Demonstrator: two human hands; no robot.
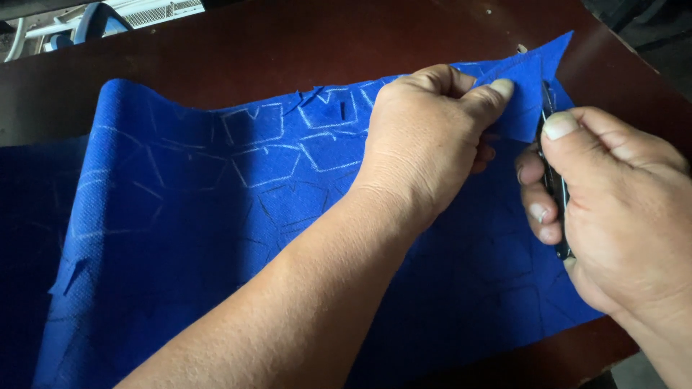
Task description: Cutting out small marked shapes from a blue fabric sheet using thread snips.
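Free room: bare dark table (288,43) along frame top; flat blue felt (180,216) at left. Obstacles: left hand (425,137) and right hand (613,209) with knife (553,173), right of centre.

I saw no packages, labels, signs or screens anywhere around me or on the worktop (288,43).

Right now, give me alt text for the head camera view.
A left hand pinches up blue fabric marked with chalk outlines, while the right hand grips a slim dark cutting tool against its edge. The fabric lies across a dark wooden table.
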